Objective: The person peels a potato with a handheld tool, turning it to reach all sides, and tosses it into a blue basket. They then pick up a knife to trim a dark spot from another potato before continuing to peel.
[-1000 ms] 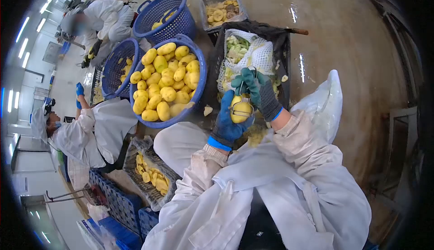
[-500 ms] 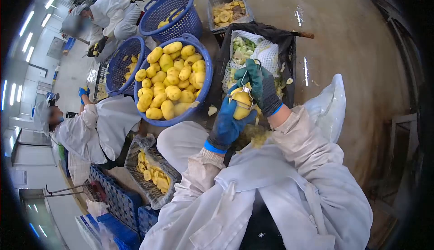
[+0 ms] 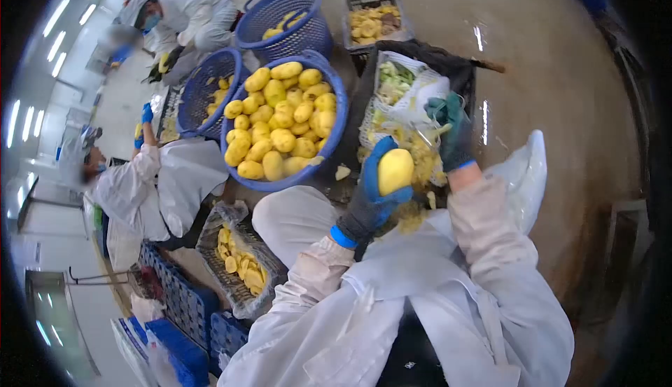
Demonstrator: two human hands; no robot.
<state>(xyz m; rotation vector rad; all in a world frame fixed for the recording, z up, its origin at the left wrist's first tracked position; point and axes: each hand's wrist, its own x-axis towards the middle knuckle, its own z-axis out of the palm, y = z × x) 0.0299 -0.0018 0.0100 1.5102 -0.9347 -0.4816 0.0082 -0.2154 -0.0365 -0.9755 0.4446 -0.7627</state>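
Gripping a peeled potato [image 3: 395, 170], the left hand [image 3: 372, 189] is closed around its lower half, gloved fingers curled up its near side and thumb on the far side; the yellow top stands clear of the glove. Right hand [image 3: 451, 133], in a green glove, is up and to the right of the potato, apart from it, fingers curled shut; a thin strip shows at the fingers, but blur prevents telling whether it is a peeler or a peel. Directly beyond the right hand sits a black crate [image 3: 463, 73] lined with white mesh and holding peelings. Left of both hands stands a blue basket [image 3: 339, 117] heaped with peeled potatoes. Further left, a co-worker [image 3: 150, 184] in white crouches.
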